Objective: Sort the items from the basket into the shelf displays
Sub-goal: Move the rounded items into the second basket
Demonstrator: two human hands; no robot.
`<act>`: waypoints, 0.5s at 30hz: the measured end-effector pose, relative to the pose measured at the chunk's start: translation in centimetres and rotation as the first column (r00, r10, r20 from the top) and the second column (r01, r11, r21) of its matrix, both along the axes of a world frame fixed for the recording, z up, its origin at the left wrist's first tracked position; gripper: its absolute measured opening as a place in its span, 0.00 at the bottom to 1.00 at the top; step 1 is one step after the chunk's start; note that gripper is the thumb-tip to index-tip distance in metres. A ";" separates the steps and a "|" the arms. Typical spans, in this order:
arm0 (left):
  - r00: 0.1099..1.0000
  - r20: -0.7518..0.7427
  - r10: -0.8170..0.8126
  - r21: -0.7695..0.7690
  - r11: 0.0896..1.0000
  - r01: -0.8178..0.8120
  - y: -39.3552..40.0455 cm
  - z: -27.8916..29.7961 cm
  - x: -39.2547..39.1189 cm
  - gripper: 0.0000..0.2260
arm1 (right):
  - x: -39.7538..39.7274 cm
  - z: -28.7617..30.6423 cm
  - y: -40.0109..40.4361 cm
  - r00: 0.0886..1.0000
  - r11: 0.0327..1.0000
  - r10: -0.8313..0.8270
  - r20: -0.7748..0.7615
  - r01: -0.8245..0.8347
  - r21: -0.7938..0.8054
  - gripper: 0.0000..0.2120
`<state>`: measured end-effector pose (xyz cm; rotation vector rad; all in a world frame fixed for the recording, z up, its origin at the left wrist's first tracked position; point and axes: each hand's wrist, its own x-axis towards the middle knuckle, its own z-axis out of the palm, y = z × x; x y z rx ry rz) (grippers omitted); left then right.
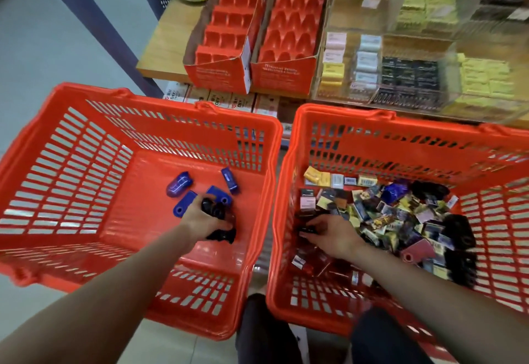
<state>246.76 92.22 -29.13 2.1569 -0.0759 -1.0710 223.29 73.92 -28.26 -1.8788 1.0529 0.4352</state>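
Your left hand (204,220) grips black items (219,222), right hand (329,235) pinches one; orange trays (289,31) at top stay unfilled, right basket (400,134) full.

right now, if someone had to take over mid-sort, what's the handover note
Left hand: in the left basket, gripping dark glossy items.
Right hand: in the right basket, pinching a small dark item.
Left basket also holds four blue items. Right basket holds a mixed pile of small boxes.
Done: partial separation only. The two red display trays on the shelf are empty.
Left: fill the trays and clear the pile into the acrylic bins.
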 end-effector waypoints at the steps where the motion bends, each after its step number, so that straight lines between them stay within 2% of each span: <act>1: 0.999 0.020 -0.049 0.024 0.999 0.049 -0.1 -0.3 -0.1 0.28 | -0.3 0.1 -0.4 1.000 1.000 -0.013 0.000 0.013 0.010 0.16; 5: 0.979 0.055 -0.195 0.096 0.977 0.189 -0.1 -0.9 -0.5 0.36 | -0.9 -0.2 -0.6 0.995 0.994 -0.093 0.026 0.091 0.064 0.18; 7: 0.971 0.049 -0.236 0.110 0.967 0.229 0.2 -0.2 -0.3 0.42 | -0.8 0.1 -0.7 0.978 0.974 -0.203 0.046 0.196 0.117 0.18; 9: 0.972 0.043 -0.229 0.073 0.971 0.226 0.5 1.1 0.1 0.42 | -0.7 1.1 -0.8 0.950 0.937 -0.308 0.042 0.296 0.184 0.18; 12: 0.984 0.103 -0.143 -0.089 0.984 0.152 -0.1 4.9 0.6 0.26 | -0.8 3.8 -1.4 0.925 0.911 -0.374 0.073 0.351 0.215 0.19; 15: 0.965 0.254 -0.068 -0.314 0.938 0.148 -2.6 10.7 -0.6 0.13 | -1.3 7.7 -2.1 0.860 0.842 -0.493 0.130 0.434 0.320 0.17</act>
